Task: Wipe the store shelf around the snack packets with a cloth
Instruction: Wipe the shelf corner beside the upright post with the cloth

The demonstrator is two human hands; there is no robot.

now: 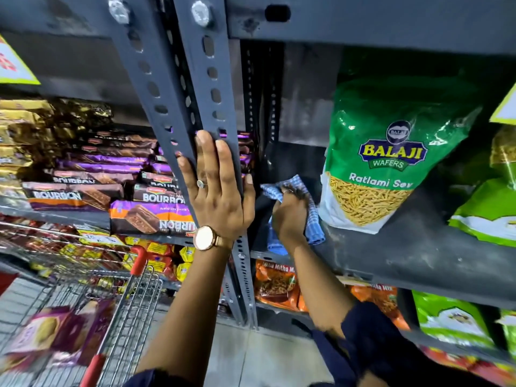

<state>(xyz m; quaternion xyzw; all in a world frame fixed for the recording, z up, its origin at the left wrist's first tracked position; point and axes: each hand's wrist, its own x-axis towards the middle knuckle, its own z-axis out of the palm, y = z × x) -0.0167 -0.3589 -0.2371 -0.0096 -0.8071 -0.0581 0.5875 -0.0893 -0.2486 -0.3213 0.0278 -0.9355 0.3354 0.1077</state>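
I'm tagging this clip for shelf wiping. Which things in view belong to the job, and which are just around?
Job: blue checked cloth, right hand, dark shelf, green Balaji packet.
Around: Bourbon biscuit packs, shopping trolley, orange snack packets.

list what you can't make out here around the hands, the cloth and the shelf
All in the head view:
- Right hand: fingers hidden under the blue checked cloth.
- Shelf surface beneath the cloth: covered, so its cleanliness is unknown.
- Shelf back corner: too dark.
- Packets in the shopping cart: motion-blurred, labels unreadable.
- Left hand: palm pressed to the upright post, unseen.
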